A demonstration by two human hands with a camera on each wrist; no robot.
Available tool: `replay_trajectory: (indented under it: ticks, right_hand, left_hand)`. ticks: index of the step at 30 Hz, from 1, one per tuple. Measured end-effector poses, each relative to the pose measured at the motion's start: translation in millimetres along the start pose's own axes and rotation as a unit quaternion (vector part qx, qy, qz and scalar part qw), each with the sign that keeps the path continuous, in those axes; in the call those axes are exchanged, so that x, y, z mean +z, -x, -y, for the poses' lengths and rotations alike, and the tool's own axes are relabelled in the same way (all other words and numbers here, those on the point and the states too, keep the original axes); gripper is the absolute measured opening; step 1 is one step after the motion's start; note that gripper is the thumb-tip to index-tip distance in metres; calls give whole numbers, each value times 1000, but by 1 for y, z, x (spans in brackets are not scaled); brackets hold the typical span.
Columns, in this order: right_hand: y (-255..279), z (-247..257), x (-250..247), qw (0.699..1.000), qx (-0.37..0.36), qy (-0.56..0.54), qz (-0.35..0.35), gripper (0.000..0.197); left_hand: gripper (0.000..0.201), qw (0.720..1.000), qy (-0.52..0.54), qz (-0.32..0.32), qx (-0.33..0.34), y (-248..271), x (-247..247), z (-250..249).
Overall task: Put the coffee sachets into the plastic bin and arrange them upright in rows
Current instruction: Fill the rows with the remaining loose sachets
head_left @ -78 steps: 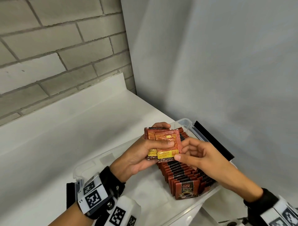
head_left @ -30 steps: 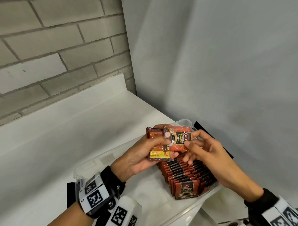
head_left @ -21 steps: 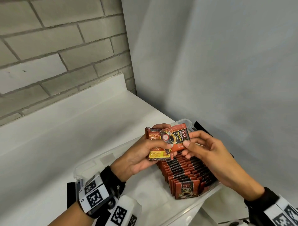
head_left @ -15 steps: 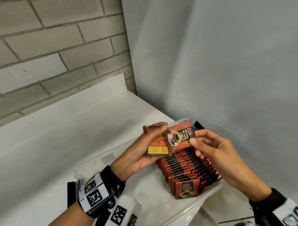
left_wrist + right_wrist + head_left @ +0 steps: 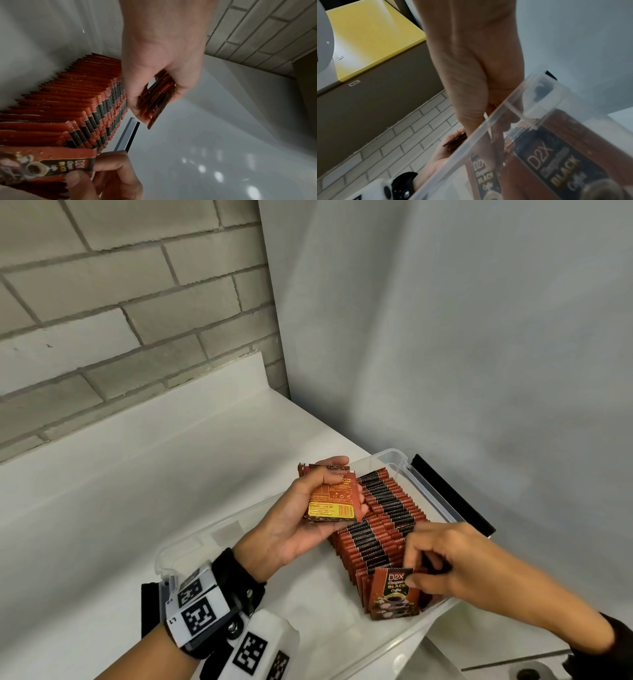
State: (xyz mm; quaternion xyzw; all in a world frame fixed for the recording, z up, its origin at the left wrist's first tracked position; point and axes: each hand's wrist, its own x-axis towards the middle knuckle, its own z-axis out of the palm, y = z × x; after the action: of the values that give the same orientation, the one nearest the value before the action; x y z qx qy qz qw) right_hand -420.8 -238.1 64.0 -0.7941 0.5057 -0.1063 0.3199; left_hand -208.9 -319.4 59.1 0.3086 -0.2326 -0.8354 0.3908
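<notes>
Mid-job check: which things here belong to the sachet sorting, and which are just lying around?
Job:
- clear plastic bin
- row of sachets standing in it
- sachet pinched by right hand
- stack of sachets in left hand

Lying about:
- black strip behind the bin
- yellow-topped cabinet

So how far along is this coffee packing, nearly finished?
Partly. Done: a long row of sachets already stands upright along one side of the plastic bin. In hand: the right hand is setting one sachet at the row's near end, while the left hand holds a small stack waiting. Left: that stack, and the bin's other side is bare.
</notes>
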Motion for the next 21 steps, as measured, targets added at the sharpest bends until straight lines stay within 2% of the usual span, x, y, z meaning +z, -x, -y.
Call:
replay_trajectory:
  ticks: [4, 10, 14, 19, 21]
  right_hand:
    - [-4, 0, 1, 998, 11, 43, 38, 23]
    - [-13, 4, 1, 993, 28, 87, 79, 24]
    - [-14, 5, 0, 993, 46, 62, 92, 15]
    - [-14, 4, -7, 993, 55, 12, 104, 20]
    - [-14, 4, -9, 995, 62, -24, 76, 21]
  left_hand:
    - [29, 1000, -28, 3, -4, -1, -2, 1]
    - [30, 998, -63, 19, -18, -1, -3, 1]
    - [33, 997, -72, 24, -18, -1, -3, 1]
    - [38, 997, -74, 35, -2, -1, -3, 1]
    - [37, 996, -77, 45, 3, -1, -3, 1]
